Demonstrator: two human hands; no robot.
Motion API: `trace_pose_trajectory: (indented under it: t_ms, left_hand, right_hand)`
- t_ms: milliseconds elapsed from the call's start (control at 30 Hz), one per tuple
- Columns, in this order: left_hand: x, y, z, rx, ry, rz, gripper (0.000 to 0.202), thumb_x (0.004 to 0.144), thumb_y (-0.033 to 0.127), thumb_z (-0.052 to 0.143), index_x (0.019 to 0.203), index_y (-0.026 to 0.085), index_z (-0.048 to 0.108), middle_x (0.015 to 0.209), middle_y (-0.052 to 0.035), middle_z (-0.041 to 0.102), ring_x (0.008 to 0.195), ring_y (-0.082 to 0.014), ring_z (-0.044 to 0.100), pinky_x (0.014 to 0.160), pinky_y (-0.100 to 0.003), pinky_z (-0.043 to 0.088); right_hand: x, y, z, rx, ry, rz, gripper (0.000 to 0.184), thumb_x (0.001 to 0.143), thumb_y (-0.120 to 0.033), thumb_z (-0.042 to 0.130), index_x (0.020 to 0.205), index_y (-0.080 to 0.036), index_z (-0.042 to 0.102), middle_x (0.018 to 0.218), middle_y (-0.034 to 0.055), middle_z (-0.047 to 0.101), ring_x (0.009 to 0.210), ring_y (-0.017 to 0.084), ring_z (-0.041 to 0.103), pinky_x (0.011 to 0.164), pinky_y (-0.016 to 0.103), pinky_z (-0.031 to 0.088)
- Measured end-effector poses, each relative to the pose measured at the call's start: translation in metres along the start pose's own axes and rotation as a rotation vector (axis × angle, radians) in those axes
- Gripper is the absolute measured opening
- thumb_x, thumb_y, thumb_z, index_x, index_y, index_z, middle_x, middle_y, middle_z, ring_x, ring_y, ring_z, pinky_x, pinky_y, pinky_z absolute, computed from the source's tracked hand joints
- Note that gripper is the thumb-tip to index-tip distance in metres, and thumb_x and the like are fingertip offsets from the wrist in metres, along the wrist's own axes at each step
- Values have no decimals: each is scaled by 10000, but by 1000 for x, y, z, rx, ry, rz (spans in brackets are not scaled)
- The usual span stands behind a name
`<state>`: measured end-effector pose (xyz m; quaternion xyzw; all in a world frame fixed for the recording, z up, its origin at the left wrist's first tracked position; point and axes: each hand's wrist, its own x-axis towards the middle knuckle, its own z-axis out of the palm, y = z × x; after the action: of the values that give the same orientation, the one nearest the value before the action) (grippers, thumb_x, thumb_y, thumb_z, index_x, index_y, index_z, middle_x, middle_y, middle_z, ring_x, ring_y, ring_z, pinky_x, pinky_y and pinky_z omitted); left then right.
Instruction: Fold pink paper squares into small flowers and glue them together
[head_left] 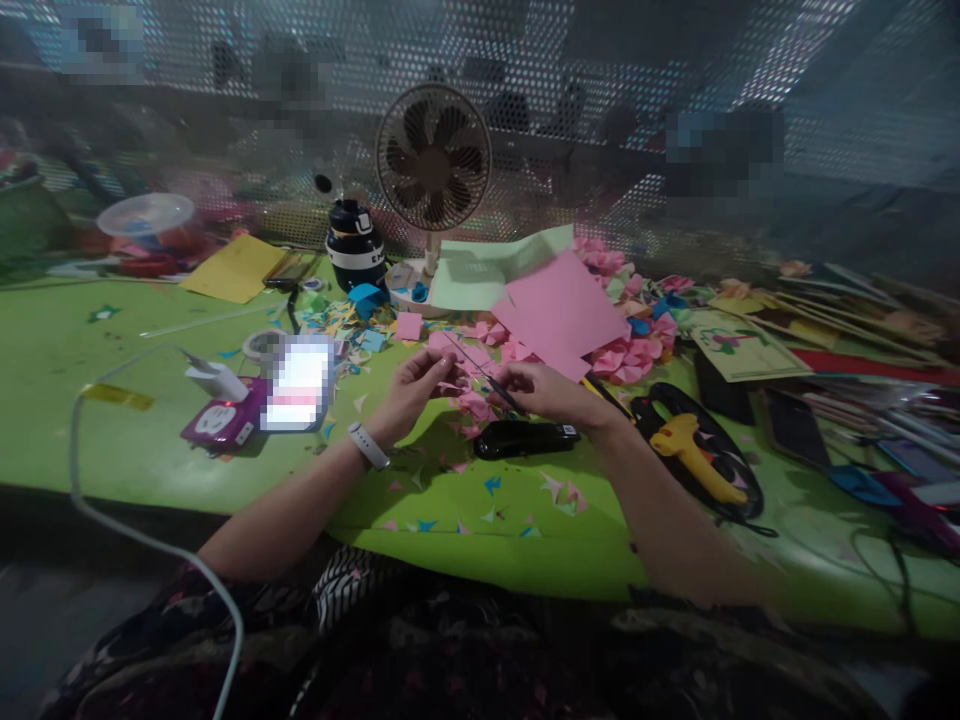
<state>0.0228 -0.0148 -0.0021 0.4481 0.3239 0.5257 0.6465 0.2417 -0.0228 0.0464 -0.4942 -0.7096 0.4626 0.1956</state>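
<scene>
My right hand [529,388] is closed round the dark handle of a thin pointed tool [504,390]. Its slim shaft slants up and left toward my other hand; the exact kind is unclear. My left hand [426,378], with a white band on the wrist, has thumb and fingers pinched together near the tool's tip. Whatever sits in that pinch is too small to make out. Pink folded paper pieces [476,403] lie under and between both hands. Just below my right hand rests a long glossy black object [525,438], perhaps a stapler.
A fan [433,160] and a dark bottle [352,245] stand at the back. Pink sheets [562,310] lie behind my hands. On the left are a lit phone [298,385] and a purple power strip [225,420] with a cable; on the right, a yellow glue gun [697,460].
</scene>
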Motion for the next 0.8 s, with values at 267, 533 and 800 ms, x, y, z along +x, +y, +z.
trace_pose_trajectory:
  t_ms: [267, 533, 800]
  left_hand:
    - [0, -3, -1, -1, -15, -17, 449, 694, 514, 858, 896, 155, 679, 803, -5, 697, 681, -103, 669, 703, -263, 589]
    - [0, -2, -2, 10, -37, -48, 460, 692, 509, 860, 900, 146, 670, 798, -26, 715, 671, -122, 683, 709, -294, 596]
    - [-1, 0, 0, 4, -34, -39, 467, 682, 514, 866, 887, 144, 668, 797, -18, 712, 674, -117, 681, 725, -296, 599]
  right_hand:
    - [4, 5, 3, -14, 17, -28, 541, 682, -663, 772, 861, -181, 602, 782, 17, 598, 709, 148, 514, 643, 289, 387]
    - [2, 3, 0, -50, 13, -16, 498, 695, -630, 778, 861, -189, 617, 822, 41, 630, 747, 168, 538, 659, 296, 398]
    - [2, 4, -1, -37, 11, -23, 519, 679, -643, 774, 844, -183, 601, 777, 8, 589, 716, 149, 511, 650, 287, 377]
